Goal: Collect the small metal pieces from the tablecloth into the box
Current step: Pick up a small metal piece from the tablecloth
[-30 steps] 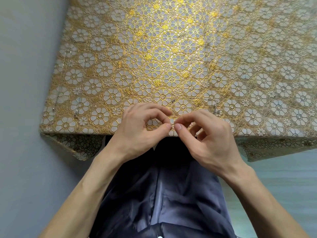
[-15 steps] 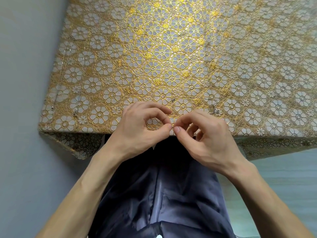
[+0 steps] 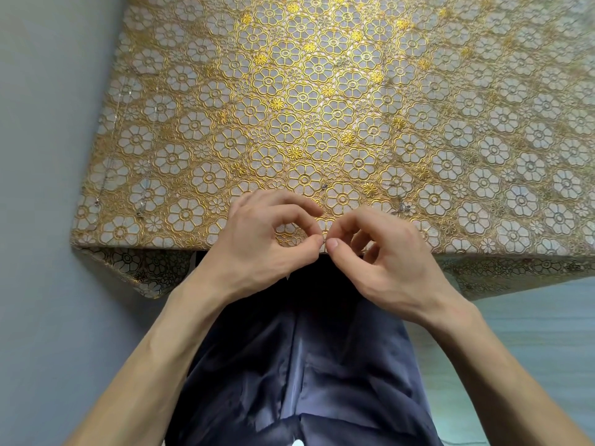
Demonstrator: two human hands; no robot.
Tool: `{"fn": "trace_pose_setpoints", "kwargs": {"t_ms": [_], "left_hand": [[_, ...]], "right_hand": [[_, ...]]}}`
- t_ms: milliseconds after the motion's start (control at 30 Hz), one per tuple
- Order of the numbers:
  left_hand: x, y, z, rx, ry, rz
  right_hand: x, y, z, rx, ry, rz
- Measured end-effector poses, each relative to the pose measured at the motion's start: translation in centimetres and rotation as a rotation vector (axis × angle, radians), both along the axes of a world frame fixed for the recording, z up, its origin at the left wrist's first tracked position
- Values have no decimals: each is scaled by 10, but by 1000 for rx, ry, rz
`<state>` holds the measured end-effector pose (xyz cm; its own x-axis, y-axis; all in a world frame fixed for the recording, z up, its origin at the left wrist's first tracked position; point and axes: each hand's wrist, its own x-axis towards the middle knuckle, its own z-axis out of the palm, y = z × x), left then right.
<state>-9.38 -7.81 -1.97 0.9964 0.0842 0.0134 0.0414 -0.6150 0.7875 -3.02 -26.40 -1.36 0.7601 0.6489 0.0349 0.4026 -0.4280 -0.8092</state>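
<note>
Pieces (image 3: 402, 207) lying on tablecloth (image 3: 322, 91) | left grip (image 3: 257, 243), right grip (image 3: 386, 255) both pinching one at table (image 3: 135, 243) near edge, probably working it free of the lace

Head camera looks steeply down, close above the tablecloth (image 3: 322, 107).

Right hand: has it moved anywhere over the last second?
No. The right hand remains at the near edge of the tablecloth, its thumb tip beside the left hand, just as before.
</note>
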Motion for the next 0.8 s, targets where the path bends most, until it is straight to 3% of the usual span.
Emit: {"fn": "trace_pose_setpoints", "kwargs": {"t_ms": [567,800], "left_hand": [[-2,-2,0,-16,-14,38],[-11,-6,4,122,-185,120]], "right_hand": [[-4,-1,-4,-6,52,-30],[-6,-2,-5,18,0,-50]]}}
